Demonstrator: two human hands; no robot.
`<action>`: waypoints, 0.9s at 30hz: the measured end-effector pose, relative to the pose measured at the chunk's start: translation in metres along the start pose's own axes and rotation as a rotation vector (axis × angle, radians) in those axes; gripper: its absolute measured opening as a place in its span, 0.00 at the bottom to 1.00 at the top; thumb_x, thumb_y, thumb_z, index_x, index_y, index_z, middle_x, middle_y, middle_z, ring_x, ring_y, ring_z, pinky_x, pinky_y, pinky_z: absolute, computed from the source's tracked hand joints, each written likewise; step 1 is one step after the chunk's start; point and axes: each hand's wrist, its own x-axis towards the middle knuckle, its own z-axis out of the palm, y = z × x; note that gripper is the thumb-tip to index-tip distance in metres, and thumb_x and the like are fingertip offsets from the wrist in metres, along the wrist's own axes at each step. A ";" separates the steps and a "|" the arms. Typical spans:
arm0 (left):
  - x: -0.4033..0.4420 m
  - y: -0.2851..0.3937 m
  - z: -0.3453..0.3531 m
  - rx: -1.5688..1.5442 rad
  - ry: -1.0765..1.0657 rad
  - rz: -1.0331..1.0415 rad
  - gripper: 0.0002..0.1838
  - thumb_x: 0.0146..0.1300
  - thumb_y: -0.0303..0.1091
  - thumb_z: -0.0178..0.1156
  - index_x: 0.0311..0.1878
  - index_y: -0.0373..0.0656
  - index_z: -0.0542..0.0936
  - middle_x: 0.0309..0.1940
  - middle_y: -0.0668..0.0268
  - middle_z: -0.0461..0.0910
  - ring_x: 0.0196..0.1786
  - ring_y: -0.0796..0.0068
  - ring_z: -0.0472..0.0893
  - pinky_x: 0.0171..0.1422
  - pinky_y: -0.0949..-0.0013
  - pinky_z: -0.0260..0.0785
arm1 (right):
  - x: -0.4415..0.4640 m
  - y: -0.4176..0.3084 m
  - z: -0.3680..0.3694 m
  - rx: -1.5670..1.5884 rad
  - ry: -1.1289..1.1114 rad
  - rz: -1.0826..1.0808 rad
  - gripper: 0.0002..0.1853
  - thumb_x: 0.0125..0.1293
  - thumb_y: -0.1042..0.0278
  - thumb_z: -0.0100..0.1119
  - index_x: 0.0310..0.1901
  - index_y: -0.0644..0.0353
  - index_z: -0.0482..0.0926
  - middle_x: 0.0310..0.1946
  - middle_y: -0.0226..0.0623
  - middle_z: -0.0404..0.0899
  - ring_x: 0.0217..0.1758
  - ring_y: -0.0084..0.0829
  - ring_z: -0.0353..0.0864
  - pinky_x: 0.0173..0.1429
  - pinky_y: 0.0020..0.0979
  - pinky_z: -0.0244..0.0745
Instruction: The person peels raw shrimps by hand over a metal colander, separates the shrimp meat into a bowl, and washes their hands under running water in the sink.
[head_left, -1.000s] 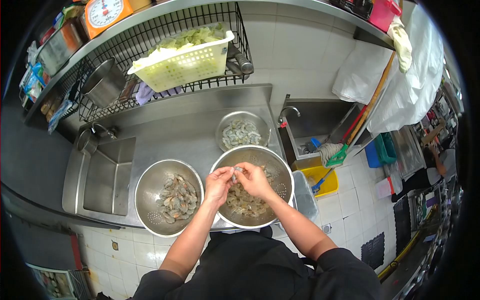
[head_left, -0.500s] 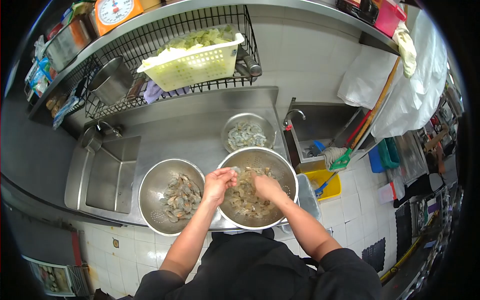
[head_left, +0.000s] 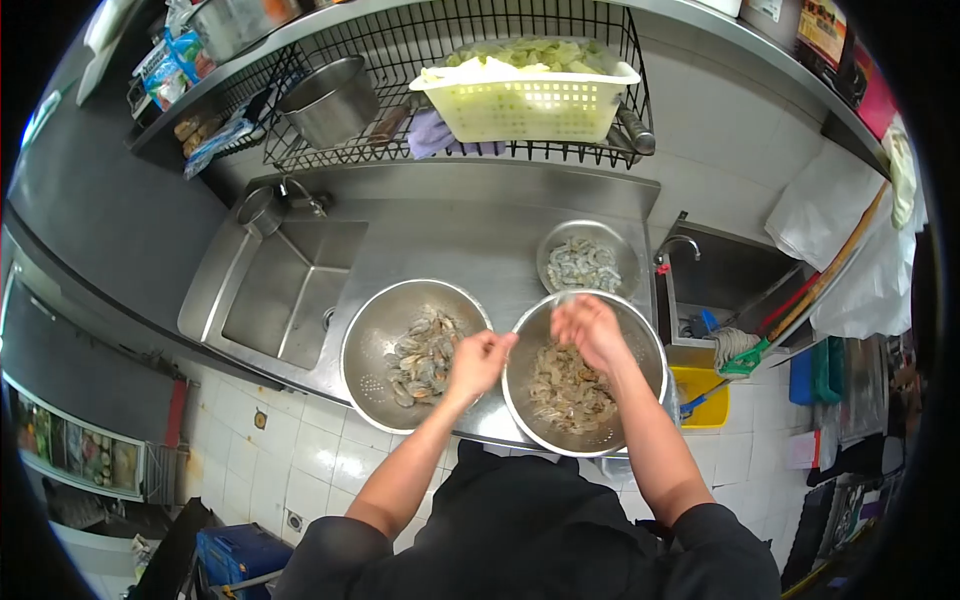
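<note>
My left hand (head_left: 482, 362) is closed in a pinch between the two colanders, its fingertips near the right one's rim; what it holds, if anything, is hidden. Over the right colander (head_left: 655, 402) my right hand (head_left: 592, 332) is raised, fingers curled and slightly blurred. A pale smear shows by its fingertips, too unclear to name. Brownish shells and shrimp pieces (head_left: 568, 392) lie in that colander. The left colander (head_left: 366, 325) contains whole grey shrimp (head_left: 422, 355). Behind the right colander, a smaller metal bowl (head_left: 627, 245) has pale peeled shrimp (head_left: 584, 265) in it.
The steel counter (head_left: 450, 240) has a sink (head_left: 290, 290) on its left with a small pot (head_left: 261, 211). Above, a wire rack (head_left: 390, 50) bears a basket of cut greens (head_left: 530, 105) and a metal pot (head_left: 330, 100). At right are a second sink (head_left: 735, 260) and a yellow bucket (head_left: 708, 405).
The view has swung left. My right hand has risen from the pieces in the right colander toward the bowl of peeled shrimp. My left hand has drawn back toward the gap between the colanders.
</note>
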 end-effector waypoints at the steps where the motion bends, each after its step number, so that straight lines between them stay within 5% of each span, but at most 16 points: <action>1: 0.002 0.003 -0.020 0.222 0.045 0.105 0.13 0.66 0.40 0.63 0.36 0.38 0.83 0.23 0.61 0.83 0.22 0.73 0.80 0.29 0.69 0.73 | 0.002 -0.015 0.018 0.217 0.158 -0.073 0.14 0.68 0.73 0.56 0.53 0.63 0.70 0.39 0.44 0.83 0.34 0.34 0.84 0.32 0.29 0.77; 4: 0.012 -0.021 -0.076 0.586 0.041 0.166 0.10 0.60 0.32 0.63 0.43 0.40 0.85 0.32 0.51 0.84 0.34 0.54 0.85 0.42 0.59 0.76 | 0.025 0.002 -0.007 0.209 0.247 -0.090 0.17 0.68 0.74 0.55 0.56 0.63 0.67 0.38 0.43 0.82 0.32 0.32 0.83 0.31 0.29 0.76; 5: 0.013 -0.036 -0.092 0.586 0.041 0.166 0.10 0.60 0.32 0.63 0.43 0.40 0.85 0.32 0.51 0.84 0.34 0.54 0.85 0.42 0.59 0.76 | 0.018 0.003 0.001 0.070 0.269 -0.064 0.13 0.68 0.75 0.53 0.53 0.64 0.71 0.34 0.40 0.82 0.29 0.29 0.81 0.30 0.27 0.74; 7: 0.008 -0.065 -0.117 1.062 -0.301 0.052 0.12 0.56 0.28 0.62 0.44 0.40 0.84 0.39 0.48 0.83 0.46 0.48 0.83 0.52 0.55 0.74 | 0.013 0.024 0.000 -0.065 0.184 0.009 0.10 0.68 0.75 0.53 0.50 0.64 0.73 0.33 0.39 0.81 0.28 0.28 0.80 0.30 0.26 0.74; 11: 0.010 -0.096 -0.134 1.063 -0.396 0.072 0.16 0.56 0.25 0.61 0.49 0.46 0.84 0.42 0.48 0.83 0.49 0.48 0.81 0.55 0.54 0.73 | -0.003 0.052 0.020 -0.343 0.075 0.089 0.07 0.69 0.74 0.52 0.44 0.64 0.78 0.30 0.35 0.81 0.27 0.24 0.79 0.30 0.23 0.72; 14: 0.004 -0.062 -0.138 0.931 -0.362 0.008 0.13 0.57 0.24 0.62 0.46 0.45 0.85 0.41 0.49 0.83 0.48 0.47 0.82 0.54 0.54 0.73 | -0.014 0.068 0.034 -0.533 0.032 0.002 0.08 0.69 0.72 0.51 0.45 0.63 0.78 0.29 0.36 0.82 0.27 0.27 0.80 0.33 0.26 0.75; 16: -0.004 -0.012 -0.130 0.840 -0.244 0.091 0.12 0.60 0.26 0.61 0.48 0.42 0.83 0.39 0.50 0.84 0.45 0.51 0.83 0.53 0.56 0.73 | -0.032 0.048 0.063 -1.008 -0.071 -0.196 0.10 0.69 0.71 0.51 0.48 0.64 0.77 0.34 0.45 0.82 0.34 0.38 0.82 0.40 0.36 0.78; 20: -0.007 0.056 -0.090 0.461 -0.337 0.006 0.11 0.65 0.28 0.57 0.50 0.39 0.78 0.37 0.52 0.84 0.43 0.54 0.84 0.52 0.59 0.74 | -0.036 0.050 0.087 -1.277 -0.126 -0.725 0.20 0.69 0.64 0.54 0.58 0.67 0.71 0.45 0.56 0.77 0.47 0.52 0.78 0.55 0.44 0.72; 22: -0.009 0.076 -0.062 0.248 -0.366 0.055 0.11 0.70 0.30 0.54 0.52 0.38 0.74 0.35 0.55 0.84 0.41 0.56 0.85 0.50 0.61 0.74 | -0.038 0.040 0.093 -1.362 -0.090 -0.752 0.19 0.69 0.63 0.53 0.53 0.69 0.70 0.42 0.56 0.77 0.46 0.53 0.77 0.54 0.46 0.71; 24: -0.003 0.068 -0.036 0.172 -0.364 0.141 0.09 0.73 0.32 0.51 0.49 0.37 0.74 0.34 0.54 0.82 0.41 0.53 0.84 0.48 0.61 0.73 | -0.038 0.039 0.088 -1.401 -0.065 -0.435 0.13 0.70 0.64 0.52 0.45 0.68 0.70 0.41 0.56 0.76 0.46 0.52 0.76 0.51 0.48 0.71; 27: 0.001 0.071 0.002 0.218 -0.218 0.364 0.10 0.75 0.35 0.47 0.45 0.37 0.72 0.34 0.49 0.79 0.41 0.49 0.81 0.47 0.57 0.71 | -0.041 0.038 0.069 -1.379 0.078 -0.547 0.12 0.71 0.65 0.48 0.39 0.67 0.68 0.37 0.55 0.76 0.43 0.52 0.76 0.50 0.48 0.72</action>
